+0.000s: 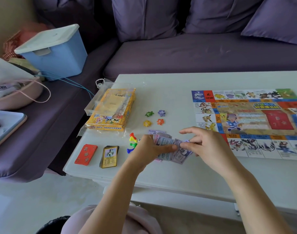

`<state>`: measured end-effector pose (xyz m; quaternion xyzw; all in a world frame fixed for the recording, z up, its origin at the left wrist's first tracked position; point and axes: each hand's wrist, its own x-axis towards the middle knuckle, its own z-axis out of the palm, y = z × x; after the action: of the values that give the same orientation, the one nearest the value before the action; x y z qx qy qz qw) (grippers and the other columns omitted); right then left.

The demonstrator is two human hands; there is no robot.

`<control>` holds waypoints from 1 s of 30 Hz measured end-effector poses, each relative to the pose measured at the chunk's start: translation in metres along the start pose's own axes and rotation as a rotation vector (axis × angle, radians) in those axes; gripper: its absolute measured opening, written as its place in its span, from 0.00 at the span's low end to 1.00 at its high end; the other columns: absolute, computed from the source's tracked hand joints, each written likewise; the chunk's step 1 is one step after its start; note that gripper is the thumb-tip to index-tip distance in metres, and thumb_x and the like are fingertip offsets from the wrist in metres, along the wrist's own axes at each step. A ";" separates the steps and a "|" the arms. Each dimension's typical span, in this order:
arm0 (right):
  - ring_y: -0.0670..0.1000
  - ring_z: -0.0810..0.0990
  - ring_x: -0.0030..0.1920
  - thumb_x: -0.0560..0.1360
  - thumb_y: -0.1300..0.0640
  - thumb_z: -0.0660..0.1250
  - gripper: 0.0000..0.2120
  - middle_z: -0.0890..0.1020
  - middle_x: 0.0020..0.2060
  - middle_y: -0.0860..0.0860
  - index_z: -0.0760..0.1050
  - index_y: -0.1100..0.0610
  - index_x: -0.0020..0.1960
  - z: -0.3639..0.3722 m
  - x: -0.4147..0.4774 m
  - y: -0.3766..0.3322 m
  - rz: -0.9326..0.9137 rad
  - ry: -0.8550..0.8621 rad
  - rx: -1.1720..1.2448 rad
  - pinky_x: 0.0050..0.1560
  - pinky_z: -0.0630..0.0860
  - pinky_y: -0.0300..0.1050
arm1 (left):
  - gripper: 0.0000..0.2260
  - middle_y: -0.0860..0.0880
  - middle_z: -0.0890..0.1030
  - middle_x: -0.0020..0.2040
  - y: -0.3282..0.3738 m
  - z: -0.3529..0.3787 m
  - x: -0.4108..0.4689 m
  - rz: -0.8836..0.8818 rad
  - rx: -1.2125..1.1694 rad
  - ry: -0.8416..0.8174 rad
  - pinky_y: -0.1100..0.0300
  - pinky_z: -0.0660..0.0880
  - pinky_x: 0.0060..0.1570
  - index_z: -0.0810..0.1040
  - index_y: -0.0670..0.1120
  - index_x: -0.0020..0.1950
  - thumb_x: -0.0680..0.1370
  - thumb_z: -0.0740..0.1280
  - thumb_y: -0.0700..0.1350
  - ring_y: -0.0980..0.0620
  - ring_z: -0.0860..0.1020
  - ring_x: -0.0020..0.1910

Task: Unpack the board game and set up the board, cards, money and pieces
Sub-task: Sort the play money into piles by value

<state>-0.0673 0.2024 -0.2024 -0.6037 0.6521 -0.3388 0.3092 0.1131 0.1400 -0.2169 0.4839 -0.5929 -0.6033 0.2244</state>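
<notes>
Both hands meet over the white counter [178,174]. The left hand [149,148] grips a fanned wad of purple paper money [168,142], and the right hand [206,146] pinches the notes at their right end, index finger raised. The board [249,122] lies unfolded to the right. Left of the hands stand coloured pawns [132,142], a yellow card deck [109,157] and a red card deck [86,154]. Four star pieces [154,118] lie beside the yellow game box [110,110]. A purple sofa [195,53] behind carries a blue bin [56,53].
</notes>
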 end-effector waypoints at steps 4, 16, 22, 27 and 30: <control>0.46 0.78 0.25 0.69 0.55 0.76 0.12 0.81 0.34 0.48 0.80 0.48 0.51 -0.006 0.001 0.003 0.070 -0.011 0.113 0.29 0.73 0.34 | 0.10 0.46 0.85 0.43 0.003 0.005 0.001 -0.001 0.036 -0.024 0.49 0.77 0.45 0.82 0.42 0.46 0.68 0.77 0.44 0.44 0.83 0.45; 0.45 0.79 0.27 0.69 0.59 0.76 0.05 0.82 0.27 0.50 0.81 0.51 0.39 -0.018 -0.002 0.006 0.068 -0.021 0.150 0.30 0.74 0.34 | 0.09 0.45 0.85 0.45 0.010 0.012 0.003 -0.007 0.059 -0.069 0.38 0.74 0.56 0.83 0.48 0.41 0.66 0.79 0.49 0.41 0.82 0.49; 0.43 0.77 0.26 0.69 0.53 0.76 0.04 0.81 0.26 0.49 0.81 0.46 0.39 -0.024 -0.004 0.009 0.063 -0.036 0.081 0.37 0.74 0.42 | 0.11 0.46 0.85 0.43 0.014 0.018 0.006 0.000 0.112 -0.062 0.36 0.73 0.54 0.83 0.50 0.37 0.63 0.80 0.53 0.39 0.81 0.50; 0.43 0.76 0.27 0.68 0.54 0.76 0.04 0.82 0.30 0.45 0.82 0.48 0.40 -0.025 -0.004 0.010 0.054 -0.018 0.092 0.35 0.74 0.39 | 0.08 0.47 0.85 0.39 0.016 0.019 0.011 -0.004 0.073 -0.010 0.50 0.77 0.43 0.81 0.49 0.35 0.65 0.79 0.48 0.44 0.83 0.43; 0.43 0.76 0.27 0.69 0.56 0.75 0.03 0.81 0.28 0.49 0.82 0.49 0.39 -0.025 -0.003 0.012 0.064 -0.002 0.130 0.34 0.74 0.38 | 0.08 0.49 0.83 0.35 0.018 0.021 0.009 0.005 -0.017 0.004 0.64 0.75 0.35 0.80 0.44 0.39 0.67 0.78 0.43 0.53 0.80 0.35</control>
<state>-0.0945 0.2077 -0.1975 -0.5617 0.6471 -0.3698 0.3591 0.0858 0.1396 -0.2065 0.4818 -0.5884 -0.6068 0.2313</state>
